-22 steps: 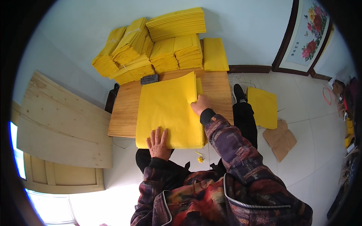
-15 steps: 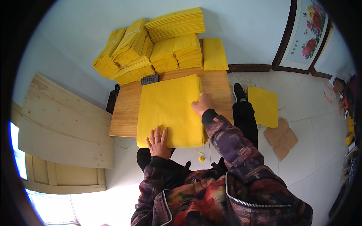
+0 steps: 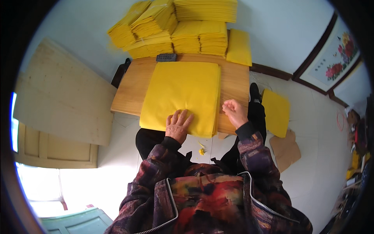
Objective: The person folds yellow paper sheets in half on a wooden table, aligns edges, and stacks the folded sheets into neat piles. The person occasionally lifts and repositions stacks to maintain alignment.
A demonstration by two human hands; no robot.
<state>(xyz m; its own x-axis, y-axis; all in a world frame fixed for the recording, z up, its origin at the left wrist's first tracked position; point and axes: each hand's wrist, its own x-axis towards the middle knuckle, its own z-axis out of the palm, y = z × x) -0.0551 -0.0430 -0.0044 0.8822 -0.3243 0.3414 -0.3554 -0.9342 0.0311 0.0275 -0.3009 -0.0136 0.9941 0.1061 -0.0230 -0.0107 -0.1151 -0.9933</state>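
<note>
A pile of large yellow sheets (image 3: 183, 87) lies on the wooden table in front of me, its near edge reaching past the tabletop. My left hand (image 3: 179, 125) rests flat on the pile near its front edge, fingers spread and pressing the top sheet. Just right of the pile, over bare wood, is my right hand (image 3: 235, 112), apart from the sheets. Its fingers are curled closed; whether anything is inside them is hidden.
Tall yellow bundles (image 3: 187, 35) fill the table's back edge, beside a small dark grey block (image 3: 166, 57). More yellow sheets (image 3: 276, 111) and brown paper (image 3: 285, 150) lie on the floor at right. A large wooden board (image 3: 64, 93) leans at left.
My right hand has come off the pile's right edge, moving right and toward me. My left hand stays on the sheets, shifted toward their middle. The whole view has tilted.
</note>
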